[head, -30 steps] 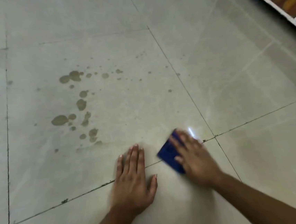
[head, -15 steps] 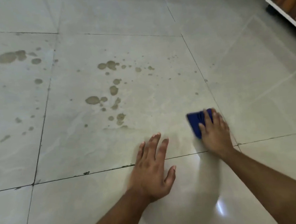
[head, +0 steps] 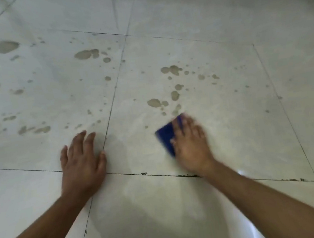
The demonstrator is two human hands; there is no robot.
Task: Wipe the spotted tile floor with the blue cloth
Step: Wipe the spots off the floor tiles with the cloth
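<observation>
Your right hand (head: 190, 144) has swept the blue cloth (head: 166, 137) left, just below the brown spots (head: 173, 96); fingers flat, pressing it. Push forward firmly, left hand (head: 82, 160) splayed, bracing.

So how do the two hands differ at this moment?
The right hand lies on the blue cloth, pressing it to the floor; the left hand lies on bare tile, holding nothing. The right hand is motion-blurred just below the brown spots; the left hand looks sharper. Both are palm down, fingers extended.
</observation>
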